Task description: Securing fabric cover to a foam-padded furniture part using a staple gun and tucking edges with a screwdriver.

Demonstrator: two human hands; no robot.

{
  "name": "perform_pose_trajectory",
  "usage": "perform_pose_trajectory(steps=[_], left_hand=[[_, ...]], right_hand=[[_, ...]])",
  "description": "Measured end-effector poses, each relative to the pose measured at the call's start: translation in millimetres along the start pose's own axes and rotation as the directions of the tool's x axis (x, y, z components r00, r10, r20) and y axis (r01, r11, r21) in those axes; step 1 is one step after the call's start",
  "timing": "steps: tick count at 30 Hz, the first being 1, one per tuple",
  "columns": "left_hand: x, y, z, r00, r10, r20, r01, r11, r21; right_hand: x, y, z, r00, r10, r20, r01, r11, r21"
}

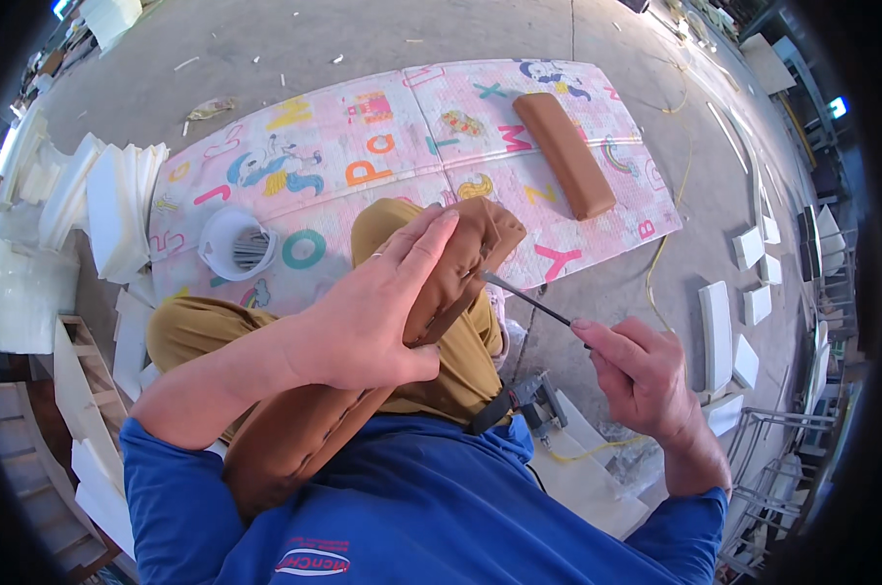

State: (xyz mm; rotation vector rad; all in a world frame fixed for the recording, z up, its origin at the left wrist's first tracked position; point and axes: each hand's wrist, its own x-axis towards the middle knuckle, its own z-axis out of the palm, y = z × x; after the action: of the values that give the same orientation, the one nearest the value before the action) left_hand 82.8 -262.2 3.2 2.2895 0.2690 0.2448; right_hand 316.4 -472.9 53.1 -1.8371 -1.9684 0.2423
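Observation:
Across my lap lies a long brown upholstered cushion (309, 429), running up to a gathered, folded end between my knees. My left hand (387, 302) grips this cushion near that end, fingers laid along its top and thumb on the near side. My right hand (636, 375) is closed round a screwdriver with a long dark shaft (533, 300); its handle is hidden in the fist. The flattened tip touches the cover beside an opening in the folds. Another brown padded piece (568, 156) rests on the patterned mat ahead, apart from both hands.
A pink mat (314, 210) with letters and unicorns covers the floor ahead. On it stands a white bucket (221, 249) holding thin grey pieces. White foam blocks (119, 210) are stacked at left, with more at right. A pneumatic tool (543, 402) and yellow hose (655, 263) lie at right.

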Motion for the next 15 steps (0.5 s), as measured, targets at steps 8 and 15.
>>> perform_pose_trajectory(steps=[8, 15], left_hand=[[-3.2, -1.1, 0.7, 1.0, -0.026, 0.011, 0.026, 0.998, -0.051], [-3.0, -3.6, 2.0, 1.0, -0.004, -0.009, 0.003, 0.998, -0.055]], right_hand=[[5.3, -5.1, -1.3, 0.998, 0.0, 0.068, 0.003, 0.999, -0.043], [20.5, -17.6, -18.2, 0.985, -0.03, 0.172, 0.055, 0.988, -0.143]])
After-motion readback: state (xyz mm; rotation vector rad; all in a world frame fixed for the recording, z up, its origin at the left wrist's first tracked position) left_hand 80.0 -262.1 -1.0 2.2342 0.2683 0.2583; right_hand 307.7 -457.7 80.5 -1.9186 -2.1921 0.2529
